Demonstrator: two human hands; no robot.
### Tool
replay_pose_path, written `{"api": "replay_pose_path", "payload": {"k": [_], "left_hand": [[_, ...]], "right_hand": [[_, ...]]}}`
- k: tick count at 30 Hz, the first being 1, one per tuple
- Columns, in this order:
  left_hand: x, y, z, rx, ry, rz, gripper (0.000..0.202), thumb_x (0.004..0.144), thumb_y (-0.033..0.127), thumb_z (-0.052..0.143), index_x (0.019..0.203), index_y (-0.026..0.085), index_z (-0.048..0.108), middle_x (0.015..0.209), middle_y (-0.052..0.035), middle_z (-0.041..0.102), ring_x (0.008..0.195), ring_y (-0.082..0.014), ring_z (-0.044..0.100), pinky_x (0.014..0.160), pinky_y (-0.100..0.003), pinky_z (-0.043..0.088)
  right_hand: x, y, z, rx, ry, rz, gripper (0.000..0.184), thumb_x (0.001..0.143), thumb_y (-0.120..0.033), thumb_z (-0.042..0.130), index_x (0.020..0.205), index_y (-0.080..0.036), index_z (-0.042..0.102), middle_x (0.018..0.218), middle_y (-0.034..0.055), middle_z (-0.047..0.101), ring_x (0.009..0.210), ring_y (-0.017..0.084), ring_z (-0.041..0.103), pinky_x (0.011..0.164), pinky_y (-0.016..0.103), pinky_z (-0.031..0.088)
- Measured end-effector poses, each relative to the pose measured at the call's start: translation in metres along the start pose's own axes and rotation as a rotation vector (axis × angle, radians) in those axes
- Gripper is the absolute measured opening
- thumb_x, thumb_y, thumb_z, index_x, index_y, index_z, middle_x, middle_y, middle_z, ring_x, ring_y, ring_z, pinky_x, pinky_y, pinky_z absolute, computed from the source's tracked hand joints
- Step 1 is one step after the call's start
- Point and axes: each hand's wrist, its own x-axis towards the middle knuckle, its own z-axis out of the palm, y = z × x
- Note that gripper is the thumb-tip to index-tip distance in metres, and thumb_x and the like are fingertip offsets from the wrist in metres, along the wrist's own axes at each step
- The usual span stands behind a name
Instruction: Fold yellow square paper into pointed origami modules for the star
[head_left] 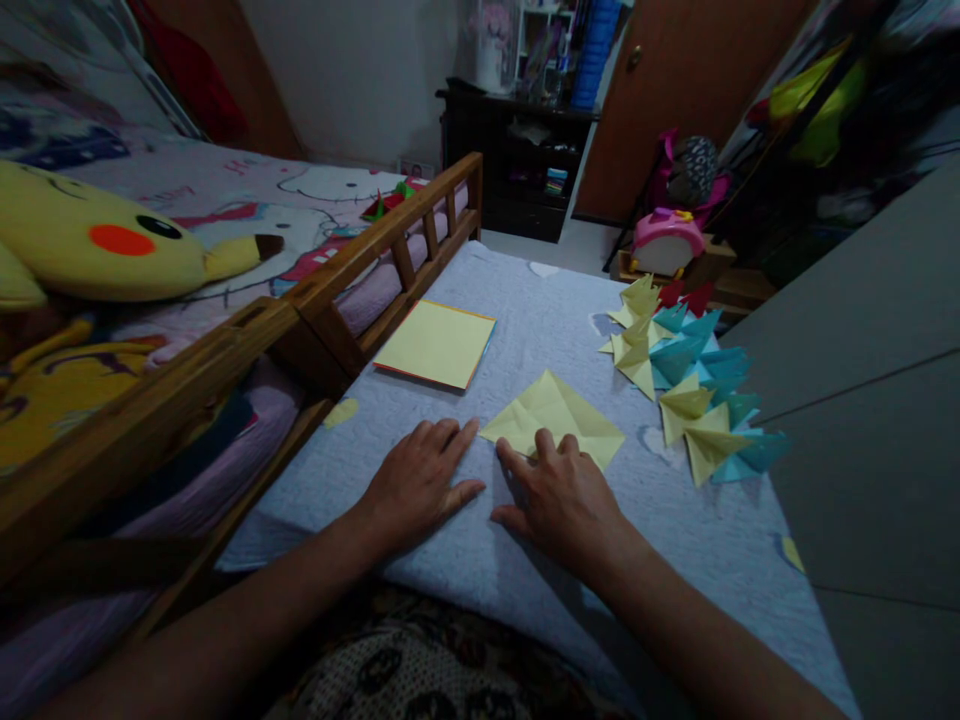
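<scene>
A creased sheet of yellow origami paper (551,405) lies with one corner toward the far side on the cloth-covered surface. My right hand (566,490) rests over its near part, fingers apart and fingertips on the paper, hiding some of its near edge. At the paper's left corner is my left hand (424,475), its fingers spread and its index fingertip close to that corner; whether it touches cannot be made out. Farther left sits a square stack of origami paper (436,343), yellow on top with orange and blue edges showing.
Folded yellow paper pieces (634,345) and blue folded pieces (694,350) stand along the right side. A wooden rail (390,240) borders the left, with a bed and a yellow plush toy (112,235) beyond. Behind are a dark cabinet (502,190) and a pink toy (666,240).
</scene>
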Motion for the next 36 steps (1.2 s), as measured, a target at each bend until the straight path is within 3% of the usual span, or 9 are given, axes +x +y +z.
{"api": "replay_pose_path", "payload": {"k": [5,10,15,20,24,29,36], "left_hand": [[0.002,0.002,-0.002,0.023,-0.043,0.098,0.059,0.094,0.046,0.061,0.147,0.030,0.041,0.136,-0.0092,0.053,0.108,-0.0289,0.050,0.095,-0.042,0.046],[0.003,0.001,0.000,0.002,-0.032,0.109,0.056,0.094,0.045,0.060,0.145,0.029,0.045,0.143,-0.0077,0.050,0.113,-0.0300,0.048,0.099,-0.043,0.044],[0.007,-0.005,0.000,-0.098,0.016,0.079,0.040,0.098,0.033,0.053,0.136,0.021,0.052,0.133,-0.0100,0.056,0.112,-0.0285,0.050,0.099,-0.043,0.045],[0.021,-0.009,-0.004,-0.167,0.034,0.094,0.024,0.100,0.027,0.049,0.117,0.020,0.064,0.119,-0.0093,0.060,0.106,-0.0253,0.055,0.091,-0.039,0.049],[0.028,-0.010,-0.005,-0.141,0.044,0.114,0.020,0.099,0.025,0.049,0.108,0.021,0.067,0.110,-0.0082,0.063,0.099,-0.0237,0.058,0.085,-0.037,0.050],[0.033,-0.011,-0.004,-0.284,0.079,0.074,0.014,0.096,0.025,0.055,0.100,0.020,0.067,0.104,-0.0062,0.063,0.095,-0.0210,0.060,0.084,-0.035,0.050],[0.042,-0.010,-0.008,-0.456,0.037,-0.024,0.005,0.091,0.019,0.060,0.092,0.019,0.064,0.098,-0.0039,0.061,0.091,-0.0197,0.061,0.081,-0.033,0.049]], "right_hand": [[0.000,0.000,0.000,-0.008,0.006,0.001,0.075,0.082,-0.063,0.069,0.145,-0.028,0.049,0.115,0.0190,0.061,0.097,0.037,0.059,0.073,0.044,0.051],[-0.001,-0.001,0.002,0.003,0.015,0.006,0.073,0.083,-0.062,0.069,0.144,-0.027,0.050,0.116,0.0188,0.061,0.097,0.037,0.059,0.075,0.045,0.051],[-0.002,0.000,0.003,0.008,0.026,0.024,0.064,0.085,-0.060,0.068,0.139,-0.029,0.054,0.114,0.0164,0.062,0.098,0.036,0.059,0.077,0.043,0.048],[0.009,0.007,0.001,0.004,0.065,0.019,0.025,0.097,-0.035,0.057,0.119,-0.027,0.065,0.107,0.0128,0.064,0.097,0.032,0.059,0.084,0.044,0.042],[0.025,0.016,0.006,0.098,0.156,-0.003,0.023,0.098,-0.021,0.051,0.115,-0.021,0.066,0.112,0.0115,0.064,0.108,0.028,0.054,0.092,0.039,0.037],[0.037,0.021,0.016,0.218,0.144,0.056,0.019,0.095,-0.028,0.056,0.107,-0.020,0.068,0.108,0.0103,0.065,0.106,0.027,0.053,0.090,0.038,0.035],[0.042,0.022,0.020,0.257,0.141,0.099,0.015,0.094,-0.027,0.055,0.093,-0.020,0.068,0.100,0.0082,0.065,0.100,0.026,0.052,0.081,0.037,0.032]]}}
